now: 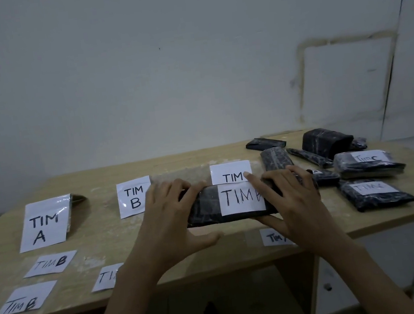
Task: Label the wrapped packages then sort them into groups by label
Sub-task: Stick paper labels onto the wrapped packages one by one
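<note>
A black wrapped package [207, 207] is held just above the middle of the wooden table [132, 236], with a white label [241, 197] reading "TIM" plus a half-hidden letter on its front. My left hand [171, 215] grips its left end, fingers over the top and thumb below. My right hand [289, 198] grips its right end and covers part of the label. Standing signs read "TIM A" [44, 225], "TIM B" [134, 197] and a half-hidden "TIM" sign [230, 172] behind the package.
Loose paper labels lie near the front edge: "TIM B" [49, 263], another "TIM B" [25, 299], two partly covered ones [105, 277] [275, 237]. Several black packages [326, 141] sit at the back right; two labelled ones [369, 162] [376, 193] lie nearer.
</note>
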